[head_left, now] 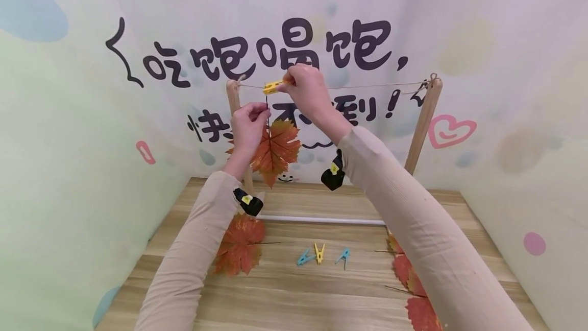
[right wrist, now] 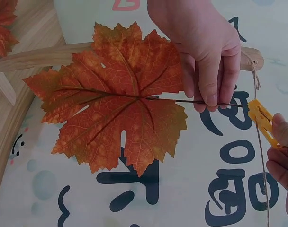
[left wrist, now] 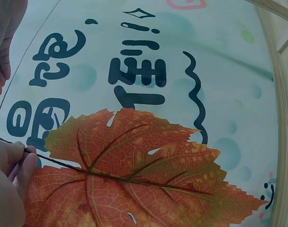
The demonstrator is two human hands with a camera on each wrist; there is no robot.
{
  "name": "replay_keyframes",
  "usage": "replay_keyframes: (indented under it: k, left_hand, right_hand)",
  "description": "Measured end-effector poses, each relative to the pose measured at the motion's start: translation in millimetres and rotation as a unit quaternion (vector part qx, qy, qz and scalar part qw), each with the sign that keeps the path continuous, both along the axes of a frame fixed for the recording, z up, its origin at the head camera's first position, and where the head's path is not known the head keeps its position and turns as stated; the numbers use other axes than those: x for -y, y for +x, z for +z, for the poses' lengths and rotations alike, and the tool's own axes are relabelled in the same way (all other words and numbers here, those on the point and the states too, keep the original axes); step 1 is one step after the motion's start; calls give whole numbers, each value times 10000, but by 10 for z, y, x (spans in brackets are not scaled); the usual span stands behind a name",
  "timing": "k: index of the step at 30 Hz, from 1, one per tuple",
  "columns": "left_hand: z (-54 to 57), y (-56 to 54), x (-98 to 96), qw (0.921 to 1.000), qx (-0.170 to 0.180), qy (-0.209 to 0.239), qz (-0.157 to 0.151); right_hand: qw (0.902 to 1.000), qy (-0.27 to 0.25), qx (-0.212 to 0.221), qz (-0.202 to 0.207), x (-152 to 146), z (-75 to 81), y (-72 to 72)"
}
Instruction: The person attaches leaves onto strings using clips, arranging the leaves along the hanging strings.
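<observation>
My left hand [head_left: 249, 125] pinches the thin dark stem of an orange-red maple leaf [right wrist: 120, 99], which hangs below the twine [head_left: 367, 86]. Above it, my right hand [head_left: 307, 88] pinches a yellow clothespin [right wrist: 261, 120] between thumb and fingers. The clothespin's nose is at the twine, right by the top of the stem, close to the left wooden post [head_left: 233, 97]. In the left wrist view the leaf [left wrist: 134, 170] fills the lower half, its stem running into the fingertips of the left hand.
On the wooden table [head_left: 294, 300] lie a yellow clothespin [head_left: 319, 253] and two blue clothespins [head_left: 305, 257]. A red leaf [head_left: 239, 249] lies at the left, several more leaves [head_left: 404, 269] at the right, partly behind my sleeve. A white bar [head_left: 321, 220] spans between the posts; the right post [head_left: 422, 126] holds the twine's other end.
</observation>
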State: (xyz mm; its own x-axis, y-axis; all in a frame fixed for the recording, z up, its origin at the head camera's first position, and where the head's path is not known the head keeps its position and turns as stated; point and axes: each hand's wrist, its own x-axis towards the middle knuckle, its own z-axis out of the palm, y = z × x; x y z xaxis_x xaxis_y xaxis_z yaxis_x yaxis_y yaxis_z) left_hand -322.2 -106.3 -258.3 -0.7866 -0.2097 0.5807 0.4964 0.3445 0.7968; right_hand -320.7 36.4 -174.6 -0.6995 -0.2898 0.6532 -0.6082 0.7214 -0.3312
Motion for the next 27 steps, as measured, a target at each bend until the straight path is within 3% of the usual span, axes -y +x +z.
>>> replay_keyframes:
  k: [12,27]
  left_hand:
    - [-12,-16,2,9999,-101,-107,-71]
    - [-22,14,1,9997,-128,-187,10]
  right_hand:
    - [9988,287,368,-178,8,16,-12]
    - [9999,10,117,-15,-114,-33,77]
